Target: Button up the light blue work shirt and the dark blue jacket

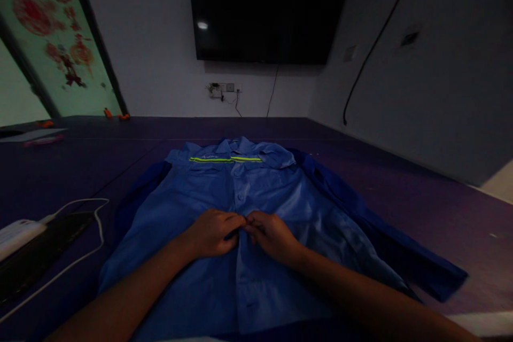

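Observation:
A blue long-sleeved work shirt (272, 192) with yellow-green stripes across its chest lies flat, front up and collar away from me. My left hand (216, 232) and my right hand (274, 235) meet at the middle of its front placket. Both are closed, fingertips pinching the cloth edge where the two front halves meet. Whatever small part sits between the fingertips is hidden. A button (240, 197) shows on the placket just above my hands. Below them, a buttonhole (250, 305) is visible near the hem. The dark blue right-hand sleeve (401, 240) stretches out to the side.
The shirt rests on a dark purple surface (401, 181). At the left lie a white power strip (20, 238), a black flat object (48, 256) and a white cable (100, 224). A large screen (268, 10) hangs on the far wall above several sockets (230, 87).

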Action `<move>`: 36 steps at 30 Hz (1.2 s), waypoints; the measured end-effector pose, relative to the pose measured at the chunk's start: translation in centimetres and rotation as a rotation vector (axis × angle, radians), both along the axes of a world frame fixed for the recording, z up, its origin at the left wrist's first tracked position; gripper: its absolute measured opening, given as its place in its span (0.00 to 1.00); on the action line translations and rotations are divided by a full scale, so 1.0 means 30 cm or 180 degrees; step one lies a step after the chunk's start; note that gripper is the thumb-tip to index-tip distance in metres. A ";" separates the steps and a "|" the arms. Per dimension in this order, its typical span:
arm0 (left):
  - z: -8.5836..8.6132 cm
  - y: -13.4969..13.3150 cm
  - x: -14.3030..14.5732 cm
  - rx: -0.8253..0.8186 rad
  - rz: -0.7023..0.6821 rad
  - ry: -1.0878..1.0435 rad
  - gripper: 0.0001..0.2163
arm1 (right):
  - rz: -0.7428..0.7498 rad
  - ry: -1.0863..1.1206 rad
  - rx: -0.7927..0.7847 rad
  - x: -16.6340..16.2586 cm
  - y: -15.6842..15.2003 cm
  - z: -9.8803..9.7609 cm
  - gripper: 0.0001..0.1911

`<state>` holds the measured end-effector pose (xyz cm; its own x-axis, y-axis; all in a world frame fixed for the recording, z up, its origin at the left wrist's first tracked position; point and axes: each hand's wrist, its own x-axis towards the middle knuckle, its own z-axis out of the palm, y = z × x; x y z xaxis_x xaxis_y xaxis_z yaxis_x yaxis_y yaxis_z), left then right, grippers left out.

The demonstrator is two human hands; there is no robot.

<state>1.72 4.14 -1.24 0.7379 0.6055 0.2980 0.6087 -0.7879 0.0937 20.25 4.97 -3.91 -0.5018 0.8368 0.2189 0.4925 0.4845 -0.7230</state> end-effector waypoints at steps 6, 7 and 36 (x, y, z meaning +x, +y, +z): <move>-0.005 0.004 -0.003 0.0090 0.0037 0.0059 0.07 | 0.0031 0.0067 0.0021 0.000 -0.002 0.000 0.04; -0.006 0.004 -0.003 0.0109 0.0036 0.0055 0.06 | 0.0023 0.0076 0.0011 0.000 -0.002 0.000 0.04; -0.024 0.014 -0.013 0.0260 0.0037 0.0152 0.03 | 0.0107 0.0158 -0.0113 0.000 -0.007 0.006 0.04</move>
<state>1.33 4.55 -1.95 0.7455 0.5893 0.3115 0.6201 -0.7845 0.0001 20.26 4.76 -3.72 -0.5189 0.8274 0.2149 0.4394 0.4738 -0.7632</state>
